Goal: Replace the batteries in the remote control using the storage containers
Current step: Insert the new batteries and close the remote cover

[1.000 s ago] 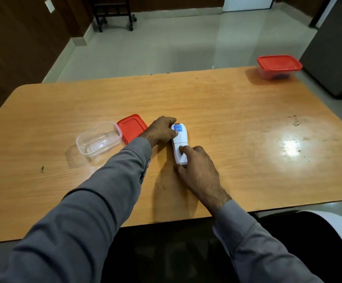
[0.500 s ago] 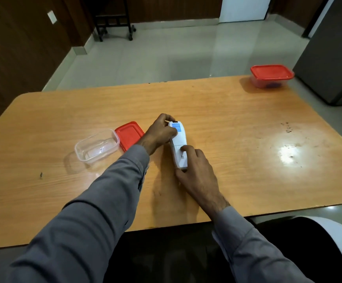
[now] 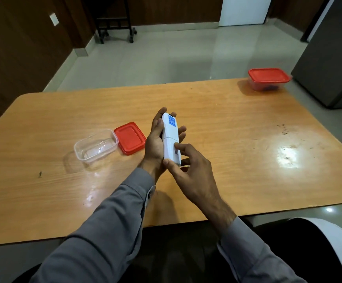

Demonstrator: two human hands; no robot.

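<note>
- Cradling the remote (image 3: 171,137) in the left hand (image 3: 155,139), fingers curling round its far edge, back face up, lifted off the table (image 3: 227,119).
- Pinching its near end with the right hand (image 3: 188,170), one fingertip (image 3: 177,145) pressing on the battery cover (image 3: 172,150) just below the seam, thumb at the bottom corner.
- Judging the cover unopened so far; seam looking closed, no batteries showing.
- Risking a slip: pushing the cover the wrong way or too hard, and sending the remote sliding out of the left palm onto the wood.
- Risking the cover popping free and flying off toward 6 o'clock, off the table edge.
- Risking loose batteries rolling away once the cover is off, the open clear tub (image 3: 95,147) lying at 9 o'clock, beside the hands rather than under them.
- Noting the loose red lid (image 3: 129,138) touching or just beside that tub, also at 9 o'clock.
- Noting the closed red-lidded box (image 3: 268,78) well apart at 2 o'clock, near the corner; contents dark and unclear, so possibly a long reach for fresh batteries.
</note>
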